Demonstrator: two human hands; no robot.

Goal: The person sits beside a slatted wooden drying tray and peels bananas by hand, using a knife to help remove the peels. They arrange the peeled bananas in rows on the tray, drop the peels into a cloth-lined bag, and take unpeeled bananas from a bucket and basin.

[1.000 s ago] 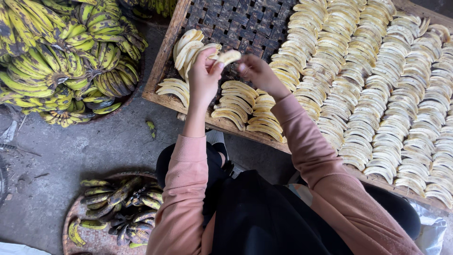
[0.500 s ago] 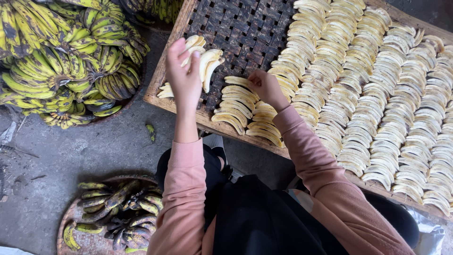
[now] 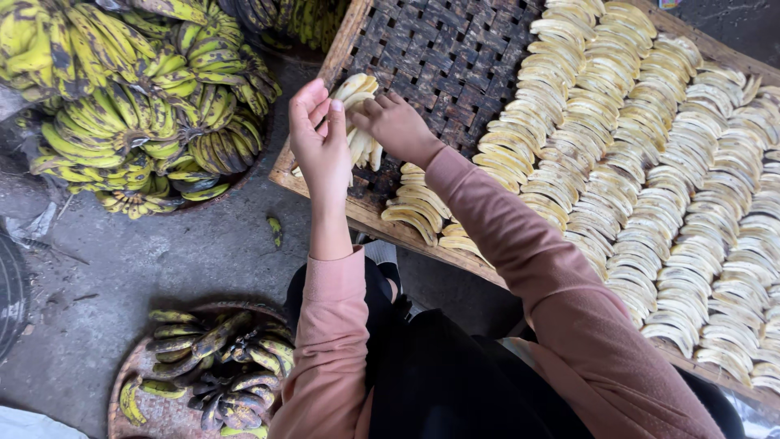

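Both hands meet over the dark woven drying tray (image 3: 455,57): the left hand (image 3: 321,146) grips a fan of pale peeled banana slices (image 3: 357,122), which the right hand (image 3: 394,122) pinches at the near-left corner.

No packages, labels, signs or screens are seen anywhere in the view; only a small scrap of bright colour (image 3: 668,4) is cut off by the top edge, beyond the far rim of the woven tray (image 3: 455,57), and too little of it is shown for its kind to be told
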